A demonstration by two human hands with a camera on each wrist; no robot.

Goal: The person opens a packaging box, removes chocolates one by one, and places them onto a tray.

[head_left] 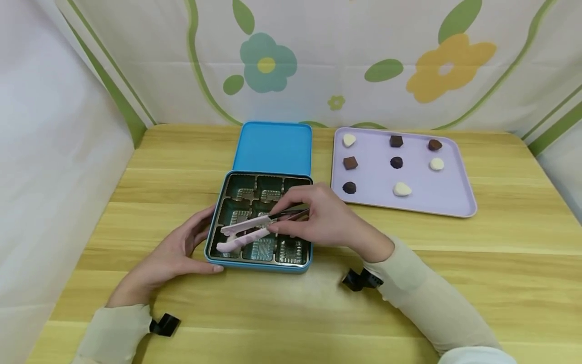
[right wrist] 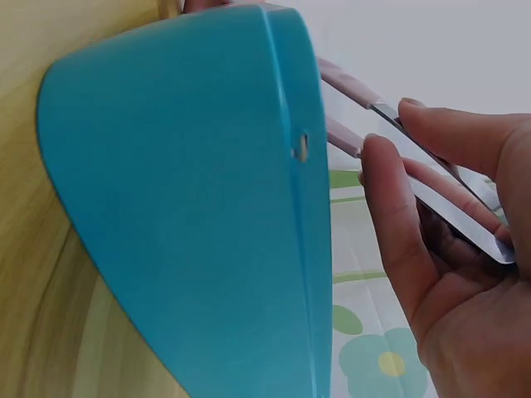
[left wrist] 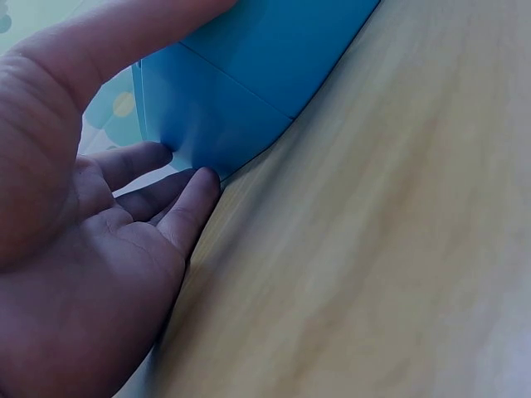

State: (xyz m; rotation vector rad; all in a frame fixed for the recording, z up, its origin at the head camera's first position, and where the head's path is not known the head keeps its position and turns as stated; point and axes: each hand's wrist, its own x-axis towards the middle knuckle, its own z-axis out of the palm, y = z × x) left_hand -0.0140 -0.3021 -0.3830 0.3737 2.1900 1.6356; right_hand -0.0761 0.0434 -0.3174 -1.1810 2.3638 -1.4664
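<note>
My right hand [head_left: 320, 215] grips a pair of tongs [right wrist: 456, 211] with metal arms and pale pink tips, pinched between thumb and fingers. The tips reach down over the front-left compartment of a blue tin [head_left: 273, 267]. A small white chocolate [head_left: 232, 236] shows between the tips, partly hidden by them. A dark plastic insert [head_left: 251, 237] divides the tin into several compartments. At the tin's left side my left hand [head_left: 175, 253] rests with its fingertips [left wrist: 199, 186] against the wall, fingers extended and thumb along the front corner.
Behind the tin its blue lid [head_left: 275, 146] lies flat. A lilac tray [head_left: 454, 199] at the back right bears several chocolates, among them a white one [head_left: 402, 189] and a dark square one [head_left: 396, 141]. A patterned cloth [head_left: 341, 60] hangs behind the wooden table [head_left: 282, 323].
</note>
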